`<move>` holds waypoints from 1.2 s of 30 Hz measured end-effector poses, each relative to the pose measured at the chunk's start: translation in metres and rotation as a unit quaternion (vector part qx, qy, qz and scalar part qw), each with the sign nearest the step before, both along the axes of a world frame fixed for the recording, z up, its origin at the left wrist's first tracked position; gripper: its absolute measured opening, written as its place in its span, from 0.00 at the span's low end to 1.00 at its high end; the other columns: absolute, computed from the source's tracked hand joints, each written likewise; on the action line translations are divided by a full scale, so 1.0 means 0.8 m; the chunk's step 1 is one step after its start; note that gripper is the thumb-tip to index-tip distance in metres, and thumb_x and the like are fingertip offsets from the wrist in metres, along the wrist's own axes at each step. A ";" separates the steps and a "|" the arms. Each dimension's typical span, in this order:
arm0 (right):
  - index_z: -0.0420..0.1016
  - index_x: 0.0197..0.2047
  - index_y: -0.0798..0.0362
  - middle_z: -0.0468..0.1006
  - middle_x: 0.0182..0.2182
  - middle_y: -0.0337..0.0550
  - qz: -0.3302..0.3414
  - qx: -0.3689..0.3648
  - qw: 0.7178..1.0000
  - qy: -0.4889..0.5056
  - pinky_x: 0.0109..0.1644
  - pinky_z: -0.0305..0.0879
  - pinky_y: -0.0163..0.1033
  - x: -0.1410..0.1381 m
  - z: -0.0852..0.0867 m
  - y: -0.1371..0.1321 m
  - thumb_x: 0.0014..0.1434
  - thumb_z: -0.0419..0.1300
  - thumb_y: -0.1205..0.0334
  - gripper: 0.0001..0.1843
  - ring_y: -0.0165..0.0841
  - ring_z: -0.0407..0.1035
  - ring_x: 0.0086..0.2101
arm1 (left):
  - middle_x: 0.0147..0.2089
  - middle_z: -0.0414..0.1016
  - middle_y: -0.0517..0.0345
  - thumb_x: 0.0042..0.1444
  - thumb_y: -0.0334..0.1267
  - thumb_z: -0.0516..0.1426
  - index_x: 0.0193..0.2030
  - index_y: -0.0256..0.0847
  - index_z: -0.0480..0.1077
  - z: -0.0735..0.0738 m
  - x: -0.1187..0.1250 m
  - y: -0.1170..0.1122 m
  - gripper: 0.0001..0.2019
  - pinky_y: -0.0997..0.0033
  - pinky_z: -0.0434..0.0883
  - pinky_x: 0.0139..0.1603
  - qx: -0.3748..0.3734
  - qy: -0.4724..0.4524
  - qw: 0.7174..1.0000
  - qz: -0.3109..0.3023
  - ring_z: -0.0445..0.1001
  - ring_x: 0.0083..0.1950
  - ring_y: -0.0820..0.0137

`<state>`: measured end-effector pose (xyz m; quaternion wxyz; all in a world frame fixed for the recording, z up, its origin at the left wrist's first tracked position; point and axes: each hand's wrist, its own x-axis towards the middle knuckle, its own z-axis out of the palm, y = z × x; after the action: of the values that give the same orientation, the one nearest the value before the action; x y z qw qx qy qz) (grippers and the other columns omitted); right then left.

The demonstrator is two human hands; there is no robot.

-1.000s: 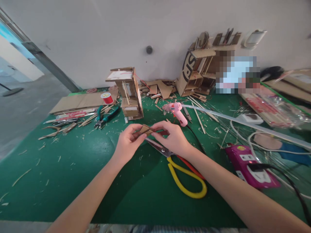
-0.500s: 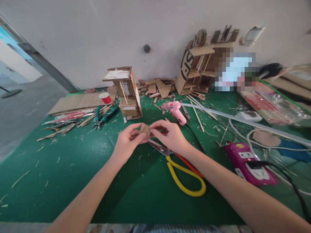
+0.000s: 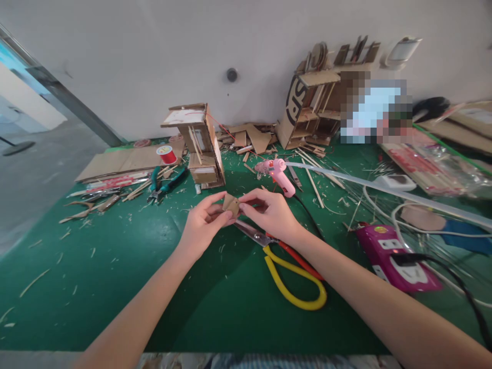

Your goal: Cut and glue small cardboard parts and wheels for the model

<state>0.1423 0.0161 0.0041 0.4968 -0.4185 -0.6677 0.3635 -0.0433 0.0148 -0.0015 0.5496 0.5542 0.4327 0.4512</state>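
I see: left hand (image 3: 203, 223) pinching cardboard piece (image 3: 230, 203) from its left | right hand (image 3: 273, 212) seemingly pinching its right edge, contact tiny

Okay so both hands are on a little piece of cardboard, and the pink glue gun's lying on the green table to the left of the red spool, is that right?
Not quite: the pink glue gun lies to the right of the red spool, as the head view shows. The left hand and right hand are on the little piece of cardboard.
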 end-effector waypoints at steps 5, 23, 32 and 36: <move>0.78 0.36 0.52 0.82 0.34 0.41 0.008 -0.004 1.000 0.019 0.42 0.76 0.38 0.002 -0.001 0.002 0.57 0.60 0.66 0.05 0.32 0.77 0.35 | 0.45 0.80 0.52 0.52 0.38 0.64 0.51 0.41 0.70 0.003 0.001 -0.002 0.19 0.59 0.78 0.51 0.057 0.034 0.998 -0.013 0.81 0.43 0.64; 0.81 0.34 0.53 0.83 0.30 0.39 0.111 -0.182 0.957 0.195 0.44 0.79 0.42 0.005 -0.002 0.011 0.49 0.70 0.56 0.11 0.33 0.79 0.34 | 0.44 0.82 0.51 0.50 0.41 0.67 0.42 0.40 0.77 -0.002 -0.006 0.004 0.13 0.60 0.80 0.48 -0.033 -0.032 0.999 -0.009 0.82 0.43 0.63; 0.80 0.34 0.53 0.83 0.30 0.40 0.081 -0.124 0.979 0.137 0.41 0.78 0.41 0.006 -0.004 0.007 0.54 0.67 0.58 0.07 0.33 0.79 0.31 | 0.43 0.82 0.52 0.52 0.40 0.65 0.41 0.40 0.76 0.000 -0.006 0.000 0.11 0.62 0.79 0.49 -0.019 -0.027 0.999 -0.029 0.81 0.44 0.65; 0.80 0.35 0.52 0.83 0.32 0.42 0.044 -0.052 0.997 0.041 0.41 0.76 0.43 0.006 -0.006 0.006 0.57 0.63 0.61 0.05 0.34 0.78 0.33 | 0.42 0.80 0.51 0.54 0.42 0.64 0.42 0.39 0.74 0.002 -0.003 -0.001 0.12 0.60 0.79 0.47 0.016 -0.005 1.000 -0.022 0.80 0.44 0.64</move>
<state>0.1471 0.0209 -0.0008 0.4850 -0.3982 -0.6448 0.4363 -0.0458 0.0136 -0.0002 0.5528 0.5700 0.4099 0.4489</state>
